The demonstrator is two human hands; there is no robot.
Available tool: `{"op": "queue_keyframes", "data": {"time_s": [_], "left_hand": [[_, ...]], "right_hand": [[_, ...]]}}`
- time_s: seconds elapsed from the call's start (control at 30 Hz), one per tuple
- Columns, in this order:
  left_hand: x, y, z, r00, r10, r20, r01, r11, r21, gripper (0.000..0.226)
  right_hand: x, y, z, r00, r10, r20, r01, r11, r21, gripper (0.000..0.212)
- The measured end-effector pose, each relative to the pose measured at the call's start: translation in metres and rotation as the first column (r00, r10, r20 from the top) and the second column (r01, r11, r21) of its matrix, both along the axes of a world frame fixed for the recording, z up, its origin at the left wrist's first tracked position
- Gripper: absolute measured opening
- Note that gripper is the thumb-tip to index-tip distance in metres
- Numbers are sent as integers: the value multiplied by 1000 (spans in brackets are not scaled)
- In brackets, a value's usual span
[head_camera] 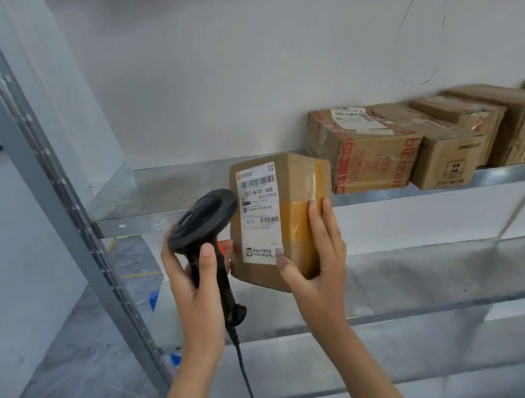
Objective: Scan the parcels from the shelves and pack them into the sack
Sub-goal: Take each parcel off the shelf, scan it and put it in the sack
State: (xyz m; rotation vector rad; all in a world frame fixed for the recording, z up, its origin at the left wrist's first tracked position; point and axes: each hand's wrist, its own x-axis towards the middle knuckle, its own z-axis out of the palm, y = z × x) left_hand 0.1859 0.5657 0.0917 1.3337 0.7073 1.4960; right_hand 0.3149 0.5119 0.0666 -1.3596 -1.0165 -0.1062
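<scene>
Item, nearest: left hand (194,279), fingers and thumb wrapped round the handle of a black corded scanner (205,229); forearm raised from the lower edge of view, scanner head tipped toward the label, its cord (249,385) hanging down.

Item: right hand (316,259), clasped on a small brown parcel (284,216), thumb on the lower corner of the white label (261,213), fingers laid up the taped right side. The parcel is held in the air, tilted, just in front of the front edge of the upper shelf (156,195), label facing the viewer and touching or nearly touching the scanner head.

Item, beyond: a row of brown parcels (371,149) along the right half of the same shelf, some reaching its front edge. Lower shelf (440,273) beneath, steel upright (43,186) at left.

Progress, as judged: one parcel is at the scanning step; the row on the shelf remains to be scanned. The sack is not in view, so how many are already packed cannot be told.
</scene>
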Motion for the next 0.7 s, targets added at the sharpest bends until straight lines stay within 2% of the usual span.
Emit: {"op": "queue_keyframes", "data": {"time_s": [0.07,0.27,0.4,0.57,0.7], "left_hand": [[-6,-12,-11,1000,2,-18,-3,1000,-14,58],[-29,-58,-45,999,-48,-13,47,998,-41,54],[-43,-84,-68,993,-110,-33,103,982,-158,59],[-50,-103,-86,971,-218,-99,198,963,-182,71],[-53,-114,-95,958,-262,-114,235,950,-206,63]], "right_hand": [[-2,-11,-12,998,22,-52,-22,1000,3,82],[-9,-46,-56,998,-48,-51,48,999,-5,84],[-10,-65,-88,993,-83,-82,75,993,-87,84],[-8,-81,-108,979,-138,-153,117,984,-137,85],[-12,-90,-111,974,-149,-172,124,981,-149,84]]}}
